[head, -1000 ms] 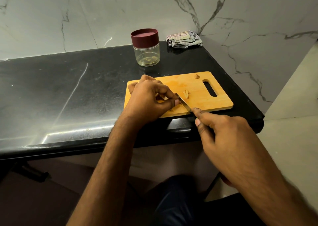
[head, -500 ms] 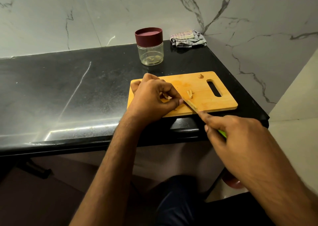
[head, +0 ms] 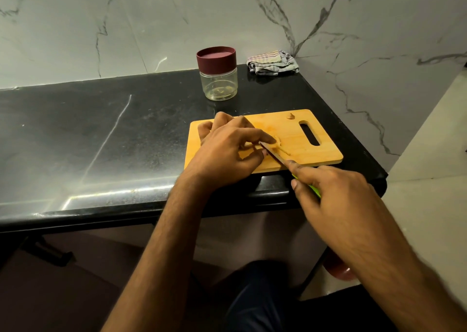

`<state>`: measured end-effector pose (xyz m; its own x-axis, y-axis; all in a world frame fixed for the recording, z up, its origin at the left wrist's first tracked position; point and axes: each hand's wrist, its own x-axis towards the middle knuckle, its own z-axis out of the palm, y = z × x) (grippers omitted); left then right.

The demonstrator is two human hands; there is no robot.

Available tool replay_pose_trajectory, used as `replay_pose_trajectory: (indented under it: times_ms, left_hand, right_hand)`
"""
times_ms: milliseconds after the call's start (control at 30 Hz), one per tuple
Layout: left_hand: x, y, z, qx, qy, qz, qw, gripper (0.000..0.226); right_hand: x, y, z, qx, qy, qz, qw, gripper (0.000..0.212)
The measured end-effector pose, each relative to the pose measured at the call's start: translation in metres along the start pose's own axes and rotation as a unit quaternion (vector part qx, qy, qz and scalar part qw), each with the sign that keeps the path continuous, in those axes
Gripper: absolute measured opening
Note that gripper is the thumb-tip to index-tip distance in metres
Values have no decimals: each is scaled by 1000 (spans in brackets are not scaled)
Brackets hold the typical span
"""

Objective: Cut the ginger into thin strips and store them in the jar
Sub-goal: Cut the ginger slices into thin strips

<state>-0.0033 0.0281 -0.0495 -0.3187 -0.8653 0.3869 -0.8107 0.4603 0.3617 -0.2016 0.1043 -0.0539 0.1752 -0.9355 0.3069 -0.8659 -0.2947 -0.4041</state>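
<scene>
A wooden cutting board (head: 326,124) lies on the black counter near its right end. My left hand (head: 227,152) rests on the board with fingers curled over a piece of ginger (head: 276,142), which is mostly hidden. My right hand (head: 336,197) grips a knife (head: 274,154) with a green handle, forefinger along the blade, the blade lying beside my left fingertips. A thin ginger strip (head: 285,151) lies just right of the blade. A small ginger scrap (head: 290,116) sits near the board's far edge. A clear jar (head: 218,84) with a maroon lid stands behind the board, a few bits inside.
A folded striped cloth (head: 273,62) lies at the counter's back right corner by the marble wall. The black counter (head: 88,142) stretches to the left. The counter's right edge drops to the floor just beyond the board.
The knife blade has slid further onto the board against my left fingertips. A thin strip now lies to the right of the blade. The camera has shifted slightly.
</scene>
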Motion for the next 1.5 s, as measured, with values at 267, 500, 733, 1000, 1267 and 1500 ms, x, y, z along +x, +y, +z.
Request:
replay_pose_trajectory:
  times_ms: [267, 500, 733, 1000, 1267, 1500]
  left_hand:
    - [-1, 1, -5, -76, 41, -76, 993, 12]
    - [-1, 1, -7, -79, 38, -85, 993, 11]
    - [-2, 0, -9, -86, 33, -77, 993, 16]
    - [-2, 0, -9, -86, 38, -70, 993, 13]
    - [-2, -1, -8, -89, 46, -60, 993, 17]
    - [-2, 0, -9, -81, 41, -62, 994, 16]
  right_hand:
    - [-5, -5, -3, 58, 14, 27, 998, 41]
    - [-8, -13, -1, 52, -2, 11, 999, 42]
    - [-10, -10, -6, 47, 9, 6, 999, 41]
    - [-9, -12, -4, 60, 5, 10, 998, 40]
    - [12, -15, 2, 38, 20, 2, 999, 35]
    - [15, -16, 3, 37, 8, 6, 999, 36]
